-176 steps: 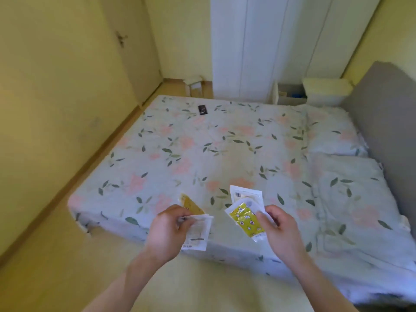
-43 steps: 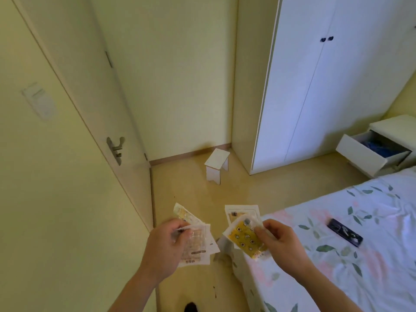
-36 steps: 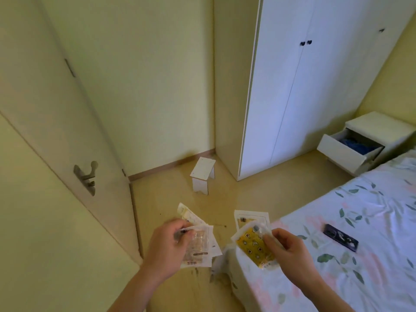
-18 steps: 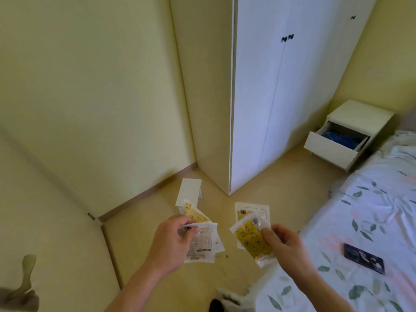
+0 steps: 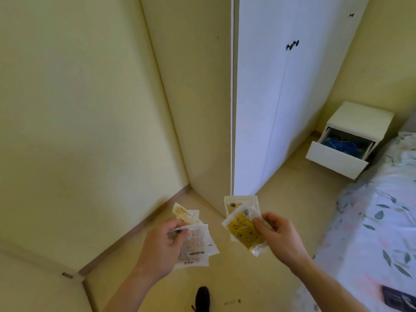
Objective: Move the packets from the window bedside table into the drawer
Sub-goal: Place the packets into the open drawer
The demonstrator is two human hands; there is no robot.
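Black shoe tip [image 5: 202, 297] at bottom edge, on yellowish floor [image 5: 292, 199]. Dark flat object [image 5: 398, 299] on floral bedsheet [image 5: 378, 221], bottom rt corner; too blurred to ID.

Both forearms reaching fwd over floor. Left hand [image 5: 161, 246] clenched round a fan of packets [image 5: 194, 242]: thumb pressed over top sheet, whitish w/ printed text, a yellow-tinted one poking up behind at upper left. Exact count unclear. Right hand [image 5: 279, 235] pinching a yellow patterned packet [image 5: 244, 229], thumb on its face, fingers curled beneath; tilted, clear sealed edge hanging at lower end. White-bordered packet [image 5: 240, 202] tucked behind it, top edge upright, same grasp. Two bundles apart, small gap between, held above floor near bed corner.

Farther left: pale yellow wall [image 5: 78, 109] and door edge w/ small metal latch [image 5: 67, 275], wood skirting along base. Centre: white wardrobe [image 5: 281, 97], doors closed, two dark knobs [image 5: 292, 45] side by side, a third higher rt.

Far rt: white bedside table [image 5: 360, 118] by wall, next to bed head. Top drawer [image 5: 335, 159] pulled out, blue stuff [image 5: 340, 145] inside, prob. cables or cloth, cannot tell. Packets well apart from drawer, none inside yet.
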